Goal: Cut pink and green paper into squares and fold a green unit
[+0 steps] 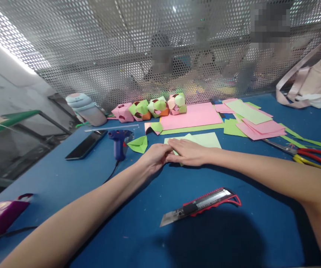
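While the right hand (188,152), fingers extended, lies over pale green paper (208,139) and meets the curled left hand (155,154), even pressure probably serves best.
In the head view, the paper sits mid tabletop (138,223); whether either hand pinches a layer, I cannot tell. Matching its edges before creasing should keep folds crisp. The near side offers turning room, but a cutter (205,203) lies there, exposed blade (172,217) pointing left; a glue gun (119,145) sits farther left.
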Available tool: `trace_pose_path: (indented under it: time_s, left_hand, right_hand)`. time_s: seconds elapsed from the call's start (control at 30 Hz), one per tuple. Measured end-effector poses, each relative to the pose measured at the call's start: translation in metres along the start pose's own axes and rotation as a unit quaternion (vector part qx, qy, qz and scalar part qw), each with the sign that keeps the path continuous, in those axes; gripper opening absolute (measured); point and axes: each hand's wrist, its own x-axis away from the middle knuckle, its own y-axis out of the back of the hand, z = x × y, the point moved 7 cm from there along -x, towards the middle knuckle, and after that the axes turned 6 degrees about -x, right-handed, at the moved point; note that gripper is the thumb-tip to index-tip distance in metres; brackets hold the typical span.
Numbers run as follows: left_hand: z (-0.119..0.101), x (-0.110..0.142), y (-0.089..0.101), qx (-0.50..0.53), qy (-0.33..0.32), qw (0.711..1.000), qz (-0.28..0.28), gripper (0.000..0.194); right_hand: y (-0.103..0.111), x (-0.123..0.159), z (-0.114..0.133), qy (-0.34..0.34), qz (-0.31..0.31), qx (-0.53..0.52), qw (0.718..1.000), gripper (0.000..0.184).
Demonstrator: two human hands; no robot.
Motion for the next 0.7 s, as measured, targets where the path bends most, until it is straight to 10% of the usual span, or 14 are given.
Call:
trace_pose_path:
  time_s: [0.33,0.7]
  left_hand:
    - [0.002,0.005,0.003,-0.026,0.020,0.999,-0.029,0.025]
    - [-0.034,0.003,0.017,-0.089,-0.009,0.995,0.034,0.014]
  right_hand:
    - [0.007,0.027,-0.053,-0.124,0.016,0.057,0.990,0.100]
    - [0.053,0.085,-0.066,-0.140,-0.163,0.017,0.976,0.063]
